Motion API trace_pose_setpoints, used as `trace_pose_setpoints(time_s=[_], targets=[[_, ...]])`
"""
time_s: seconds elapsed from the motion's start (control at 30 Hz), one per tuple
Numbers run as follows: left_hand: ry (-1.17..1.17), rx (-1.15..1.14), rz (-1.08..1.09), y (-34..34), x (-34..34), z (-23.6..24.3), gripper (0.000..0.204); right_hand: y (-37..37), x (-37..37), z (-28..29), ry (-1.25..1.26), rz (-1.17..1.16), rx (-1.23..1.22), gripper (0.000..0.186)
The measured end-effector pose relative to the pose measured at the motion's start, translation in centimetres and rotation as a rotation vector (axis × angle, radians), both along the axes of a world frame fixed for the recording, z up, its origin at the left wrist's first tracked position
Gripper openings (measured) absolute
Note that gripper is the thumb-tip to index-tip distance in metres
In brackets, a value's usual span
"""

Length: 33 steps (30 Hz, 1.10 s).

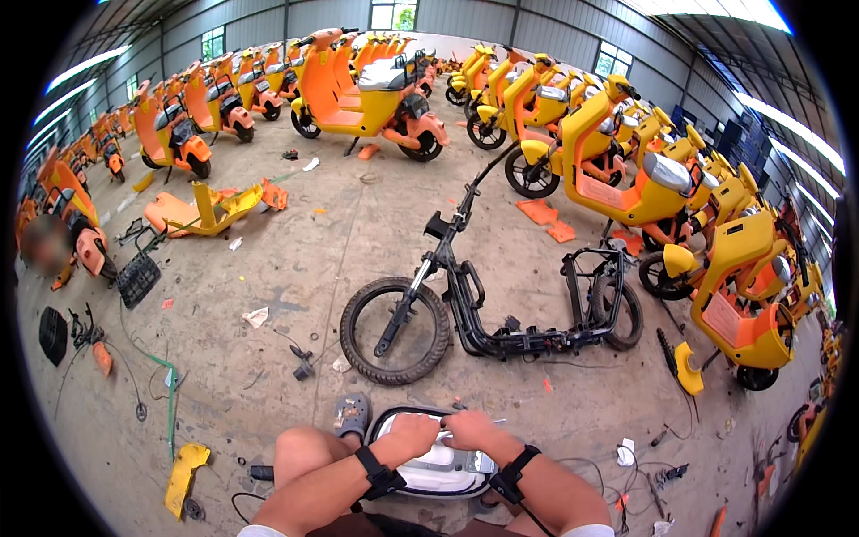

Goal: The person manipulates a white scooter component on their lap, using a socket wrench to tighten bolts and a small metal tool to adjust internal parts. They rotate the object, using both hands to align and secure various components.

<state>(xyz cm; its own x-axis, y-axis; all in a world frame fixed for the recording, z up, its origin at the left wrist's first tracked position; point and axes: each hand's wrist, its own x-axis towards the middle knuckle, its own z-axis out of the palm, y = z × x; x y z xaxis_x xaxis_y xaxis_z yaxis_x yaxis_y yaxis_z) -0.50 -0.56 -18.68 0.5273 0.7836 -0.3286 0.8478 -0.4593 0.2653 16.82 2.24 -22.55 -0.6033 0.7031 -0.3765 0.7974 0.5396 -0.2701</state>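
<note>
On the floor between my legs lies an oblong silver-white scooter part (436, 481) with a black rim, which looks like a seat. My left hand (412, 436) is closed over its far side, knuckles up. Close beside it, my right hand (472, 430) is closed too, and a thin light rod end shows just past its fingers. A small pale piece shows between the two hands; what each one grips is hidden by the fingers. Beyond the part stands a stripped black scooter frame (514, 343) with its front wheel (395, 331) still on.
Rows of yellow and orange scooters (617, 174) stand right and far; orange ones (199, 112) line the left. Yellow-orange body panels (215, 211), a black basket-like part (139, 282), a yellow panel (186, 479) and loose cables (617, 474) lie on the concrete. A person (46, 246) is at far left.
</note>
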Motion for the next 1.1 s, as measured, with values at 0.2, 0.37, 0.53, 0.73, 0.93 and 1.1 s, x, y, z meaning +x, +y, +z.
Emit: trace_pose_setpoints(time_s=[0.2,0.37,0.53,0.73,0.93,1.1], targets=[[-0.022,0.038,0.025,0.2,-0.1,0.5,0.012,0.4,-0.2,-0.2,-0.039,-0.041,-0.082,0.032],[-0.068,0.057,0.013,0.1,0.0,-0.1,0.017,0.3,-0.5,-3.8,-0.053,-0.199,-0.055,0.022],[-0.169,0.241,0.066,0.1,-0.1,-1.1,0.034,0.8,-0.4,-2.8,-0.176,0.118,-0.216,0.032],[-0.051,0.122,0.062,0.7,0.0,0.0,0.035,-0.3,-1.9,-3.2,0.26,-0.359,-0.183,0.034],[-0.169,0.308,0.052,0.4,-0.3,-0.9,0.037,-0.1,-1.5,-5.6,0.492,-0.426,-0.203,0.033],[-0.239,0.322,0.071,0.2,-0.5,-1.6,0.045,-0.6,-2.9,-5.6,0.666,-0.833,-0.171,0.036]])
